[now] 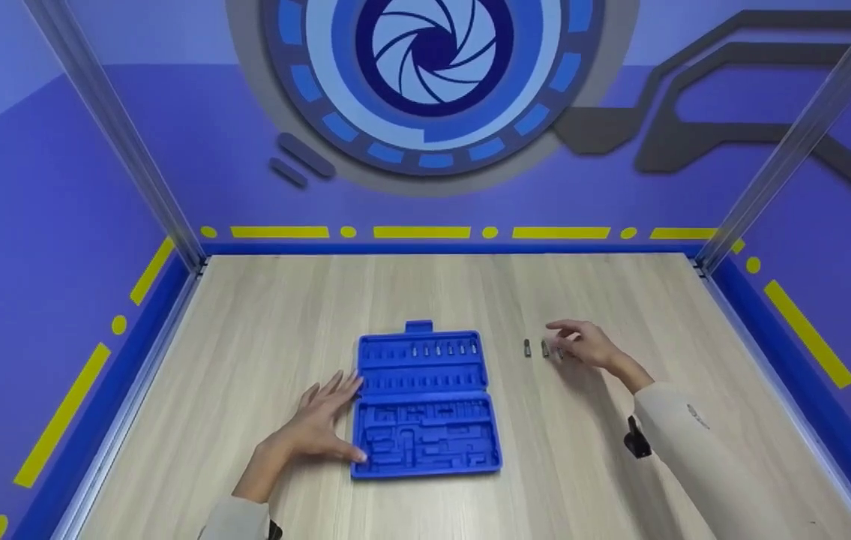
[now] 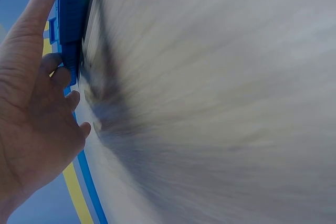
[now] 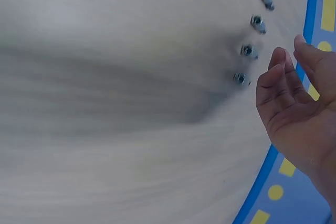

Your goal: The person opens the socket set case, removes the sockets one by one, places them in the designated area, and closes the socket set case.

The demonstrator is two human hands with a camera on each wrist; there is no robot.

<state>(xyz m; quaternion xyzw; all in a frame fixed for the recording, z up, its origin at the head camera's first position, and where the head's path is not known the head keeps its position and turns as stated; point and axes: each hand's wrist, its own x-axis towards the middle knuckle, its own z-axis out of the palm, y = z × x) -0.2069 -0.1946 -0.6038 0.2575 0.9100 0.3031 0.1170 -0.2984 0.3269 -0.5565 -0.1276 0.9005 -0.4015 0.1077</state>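
Note:
A blue plastic bit case [image 1: 425, 392] lies unfolded on the table, with several small metal bits [image 1: 450, 349] standing in the right part of its top row. My left hand [image 1: 316, 424] rests against the case's left side, fingers spread and thumb at the lower left corner; the left wrist view shows that thumb [image 2: 34, 22] along the case edge. To the right of the case, my right hand [image 1: 581, 345] hovers over a short row of loose metal bits [image 1: 527, 348]. Its fingers are loosely bent with nothing between them. Several loose bits [image 3: 257, 23] show beside the fingertips in the right wrist view.
The wooden table [image 1: 283, 315] is bounded by blue panels [image 1: 440, 214] at the back and both sides. Metal posts [image 1: 125, 142] rise at the back corners. A latch tab [image 1: 418, 326] sticks out from the case's far edge.

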